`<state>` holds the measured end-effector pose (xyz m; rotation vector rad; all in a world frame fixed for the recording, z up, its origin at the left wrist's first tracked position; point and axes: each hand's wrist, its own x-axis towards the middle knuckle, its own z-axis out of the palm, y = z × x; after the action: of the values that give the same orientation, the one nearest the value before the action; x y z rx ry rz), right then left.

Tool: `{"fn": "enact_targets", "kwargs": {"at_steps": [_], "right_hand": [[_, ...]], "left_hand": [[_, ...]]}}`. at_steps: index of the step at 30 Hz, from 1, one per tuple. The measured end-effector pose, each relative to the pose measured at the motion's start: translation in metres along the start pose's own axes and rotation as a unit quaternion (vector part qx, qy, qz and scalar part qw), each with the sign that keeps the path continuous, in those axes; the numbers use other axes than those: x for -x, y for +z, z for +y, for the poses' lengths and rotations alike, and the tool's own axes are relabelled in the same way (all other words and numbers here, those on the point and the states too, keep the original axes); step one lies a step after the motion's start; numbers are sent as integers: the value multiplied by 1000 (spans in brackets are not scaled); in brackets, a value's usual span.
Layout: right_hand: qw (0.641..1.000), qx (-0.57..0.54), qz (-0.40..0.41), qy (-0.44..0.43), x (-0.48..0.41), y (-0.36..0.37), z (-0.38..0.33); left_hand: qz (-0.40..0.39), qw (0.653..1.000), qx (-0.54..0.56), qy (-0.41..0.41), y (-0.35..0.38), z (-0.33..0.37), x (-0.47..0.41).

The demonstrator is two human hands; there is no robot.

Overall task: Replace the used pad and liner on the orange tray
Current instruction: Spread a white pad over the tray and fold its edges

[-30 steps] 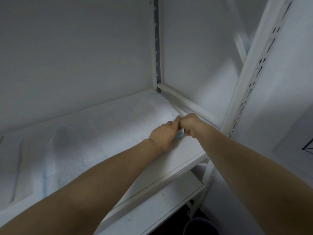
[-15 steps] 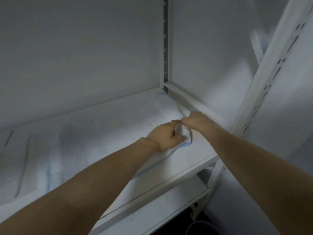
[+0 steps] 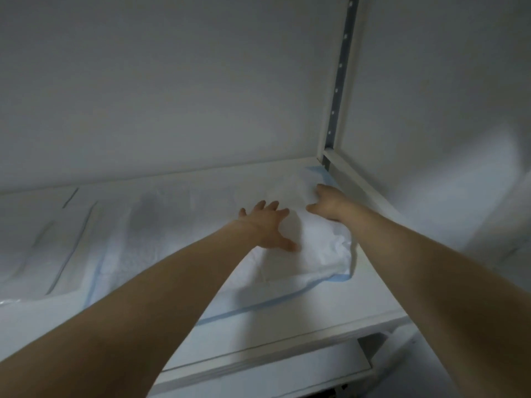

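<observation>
White blue-edged absorbent pad [image 3: 316, 248]: spread on white metal shelf [image 3: 344, 308], right end rumpled. Left hand [image 3: 268, 225] flat on pad, fingers spread. Right hand [image 3: 327, 203] on pad's far right; finger state unclear.

Plain white back wall [image 3: 172, 81], dim and even. Rt wall [image 3: 431, 81] white too, meets back wall at corner behind upright. Grey slotted upright [image 3: 340, 70] w/ row of small holes, runs from top of view down to shelf level. White side rail [image 3: 359, 179] slopes fwd from foot of upright along rt edge of shelf. White shelf [image 3: 330, 311], thin lip along front edge. Lower shelf [image 3: 287, 374] just beneath, also white, sticks out a bit further fwd. Dark gap [image 3: 324, 394] under that, bottom rt. Light low, greyish overall; paler patch [image 3: 488, 173] low on rt wall.
</observation>
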<state>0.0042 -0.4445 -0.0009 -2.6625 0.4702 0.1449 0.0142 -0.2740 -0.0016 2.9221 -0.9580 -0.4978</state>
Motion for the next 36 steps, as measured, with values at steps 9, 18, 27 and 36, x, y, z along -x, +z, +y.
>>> {"fn": "enact_targets", "kwargs": {"at_steps": [9,18,27,36], "right_hand": [[992,-119,12,39,-34,1,4],[967,-219,-6,132,-58,0,5],[992,-113,47,-20,-92,8,3],[987,-142,1,68,-123,0,-13]], "left_hand": [[-40,998,41,-39,0,-8,-15],[-36,999,16,-38,-3,-19,-40],[-10,999,25,-37,-9,-35,-67],[-41,997,50,-37,-6,-43,-81]]}}
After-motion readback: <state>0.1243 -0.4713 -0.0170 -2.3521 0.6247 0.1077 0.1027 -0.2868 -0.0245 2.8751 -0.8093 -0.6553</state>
